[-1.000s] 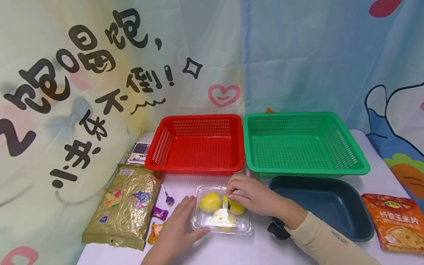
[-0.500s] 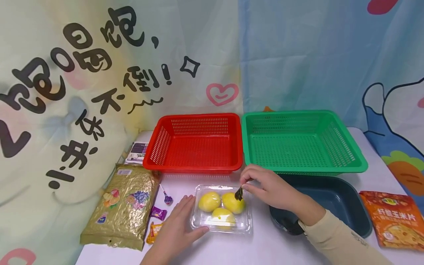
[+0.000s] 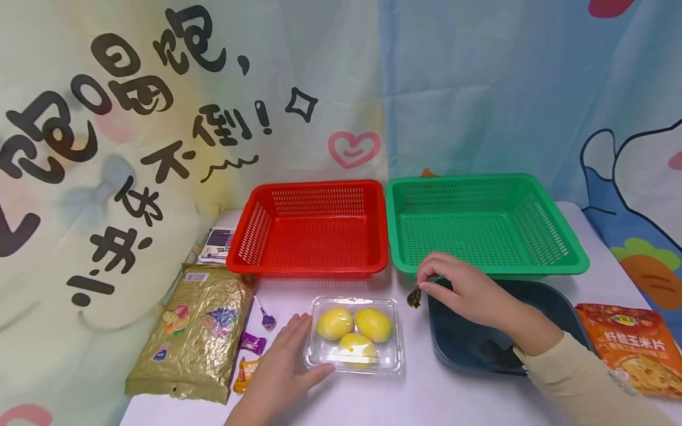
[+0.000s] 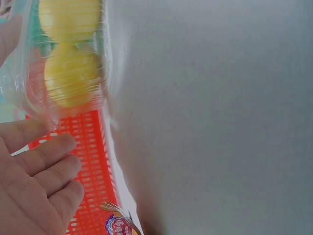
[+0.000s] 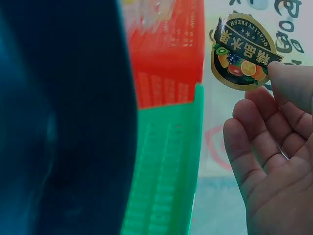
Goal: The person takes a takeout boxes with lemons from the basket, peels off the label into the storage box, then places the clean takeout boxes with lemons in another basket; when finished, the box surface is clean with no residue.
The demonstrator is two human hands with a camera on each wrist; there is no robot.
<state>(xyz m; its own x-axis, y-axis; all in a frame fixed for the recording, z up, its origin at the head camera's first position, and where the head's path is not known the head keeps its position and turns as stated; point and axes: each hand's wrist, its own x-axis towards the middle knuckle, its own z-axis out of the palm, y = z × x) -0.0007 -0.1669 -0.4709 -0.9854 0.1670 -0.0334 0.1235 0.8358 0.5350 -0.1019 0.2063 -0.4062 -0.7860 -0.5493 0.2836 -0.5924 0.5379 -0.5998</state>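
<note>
Plainly, sticker (image 5: 243, 55) hangs pinched from right grip (image 3: 471, 293).

Printed cloth (image 3: 453, 106), lightly creased, behind and left of white worktop (image 3: 410, 390). Left stretch cream, with big slanting black lettering (image 3: 161, 153), wavy line (image 3: 229, 165) beneath; back stretch grey, turning blue to right. Pink heart (image 3: 353, 154) near middle, black star outline (image 3: 302, 105) above left. Far right: white-and-blue cartoon figure (image 3: 647, 171), orange carrot (image 3: 651, 273). Red patch (image 3: 610, 7) at top. Light soft.
</note>
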